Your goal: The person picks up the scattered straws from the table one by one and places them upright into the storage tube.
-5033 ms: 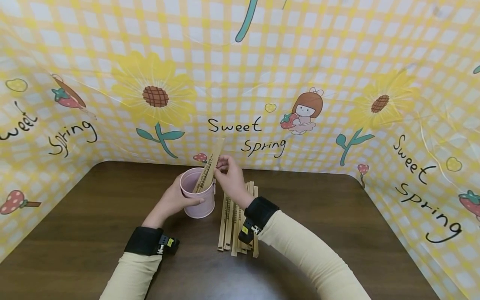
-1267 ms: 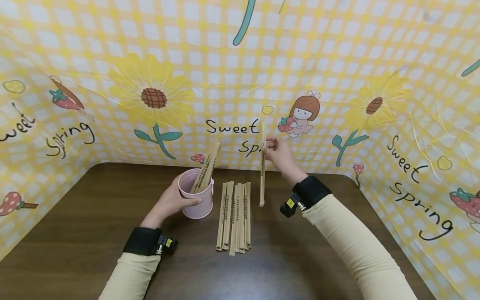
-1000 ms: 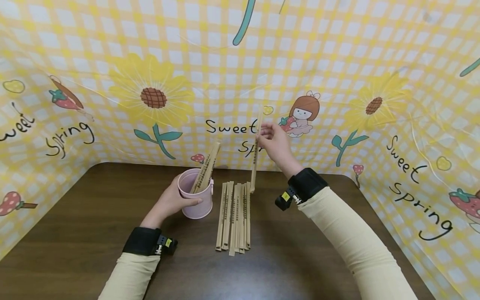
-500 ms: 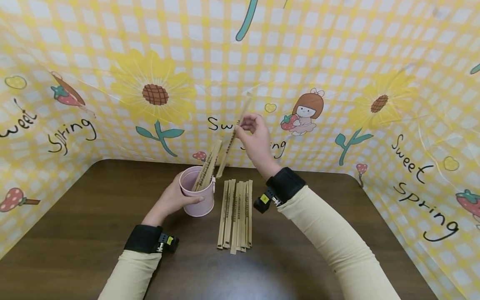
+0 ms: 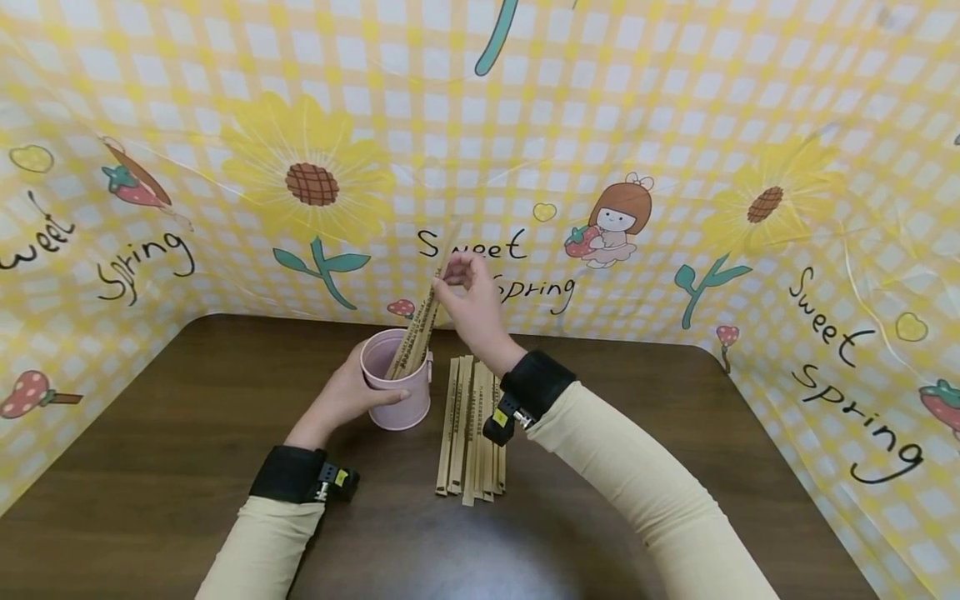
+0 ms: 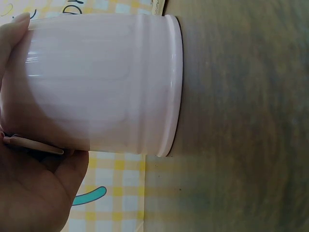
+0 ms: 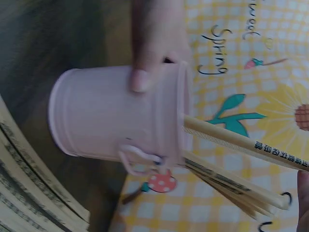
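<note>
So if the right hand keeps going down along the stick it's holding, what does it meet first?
Most likely the pink cup: the right hand pinches a paper-wrapped stick slanting into its mouth, beside sticks already inside. Exact depth is unclear.

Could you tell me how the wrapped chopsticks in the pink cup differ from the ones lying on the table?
The wrapped chopsticks in the cup stand tilted, leaning on the rim of the pink cup; the chopsticks on the table lie flat, side by side. The right hand pinches one of those in the cup, while nothing grips the row on the table. The left hand holds the cup. Both groups share tan paper sleeves with dark print.
</note>
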`<action>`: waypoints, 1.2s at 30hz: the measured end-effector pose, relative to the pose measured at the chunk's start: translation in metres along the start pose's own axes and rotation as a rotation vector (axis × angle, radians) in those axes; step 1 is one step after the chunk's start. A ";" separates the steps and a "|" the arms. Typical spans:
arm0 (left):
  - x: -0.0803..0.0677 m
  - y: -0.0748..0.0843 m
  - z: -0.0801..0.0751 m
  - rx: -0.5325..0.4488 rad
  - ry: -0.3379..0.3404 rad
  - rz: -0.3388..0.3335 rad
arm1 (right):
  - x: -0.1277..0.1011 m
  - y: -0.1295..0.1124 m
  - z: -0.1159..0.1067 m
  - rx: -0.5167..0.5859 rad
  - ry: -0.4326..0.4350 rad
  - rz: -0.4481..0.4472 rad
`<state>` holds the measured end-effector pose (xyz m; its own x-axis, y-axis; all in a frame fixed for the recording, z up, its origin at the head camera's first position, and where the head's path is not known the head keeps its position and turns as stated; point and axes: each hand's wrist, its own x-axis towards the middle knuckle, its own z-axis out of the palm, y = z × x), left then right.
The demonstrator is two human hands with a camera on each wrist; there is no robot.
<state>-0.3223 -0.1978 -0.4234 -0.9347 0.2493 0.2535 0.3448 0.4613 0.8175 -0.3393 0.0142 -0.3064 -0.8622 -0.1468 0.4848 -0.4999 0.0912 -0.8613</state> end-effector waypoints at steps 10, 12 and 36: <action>0.001 -0.003 0.002 0.016 -0.008 -0.013 | -0.020 0.036 0.011 -0.099 -0.058 0.095; 0.001 -0.002 0.002 0.015 -0.007 -0.013 | -0.022 0.040 0.012 -0.121 -0.064 0.097; 0.007 -0.006 0.002 -0.050 -0.025 0.049 | -0.031 0.068 0.009 -0.186 -0.039 0.226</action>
<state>-0.3303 -0.1969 -0.4274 -0.9139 0.2924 0.2816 0.3851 0.4052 0.8291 -0.3452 0.0159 -0.3813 -0.9513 -0.1401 0.2746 -0.3053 0.3041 -0.9024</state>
